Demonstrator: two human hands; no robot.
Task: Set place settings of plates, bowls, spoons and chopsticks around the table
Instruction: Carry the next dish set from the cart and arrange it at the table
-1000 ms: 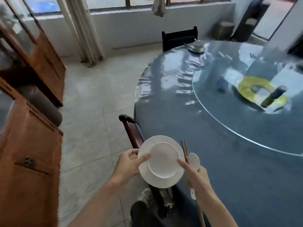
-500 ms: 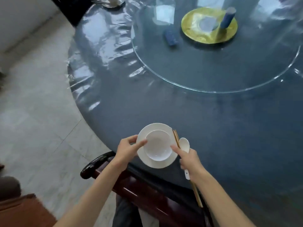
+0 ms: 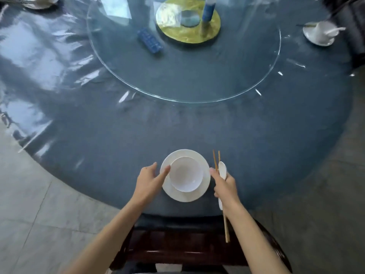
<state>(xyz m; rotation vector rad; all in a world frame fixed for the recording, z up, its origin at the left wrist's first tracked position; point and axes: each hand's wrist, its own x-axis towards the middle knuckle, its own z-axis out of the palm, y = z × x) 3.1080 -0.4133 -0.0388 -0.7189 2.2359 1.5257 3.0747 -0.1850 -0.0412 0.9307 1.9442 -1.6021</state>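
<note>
A white plate [image 3: 184,195] lies on the blue round table [image 3: 98,147] near its front edge, and a white bowl [image 3: 186,174] sits in it. My left hand [image 3: 149,179] is at the plate's left rim, thumb lying over the rim toward the bowl, fingers relaxed. My right hand [image 3: 225,186] is just right of the plate and grips a white spoon [image 3: 222,170] together with a pair of wooden chopsticks [image 3: 225,226], whose tips point away from me.
A glass turntable [image 3: 256,84] fills the table's middle, carrying a yellow disc [image 3: 187,34], a blue box [image 3: 150,40] and a blue bottle [image 3: 208,8]. Another setting [image 3: 320,33] stands far right, one more far left [image 3: 37,1]. A dark wooden chair [image 3: 177,246] is below me.
The view swung from the table's side to face it squarely. The plate with the bowl went from being held up to lying on the table. My left hand's hold loosened.
</note>
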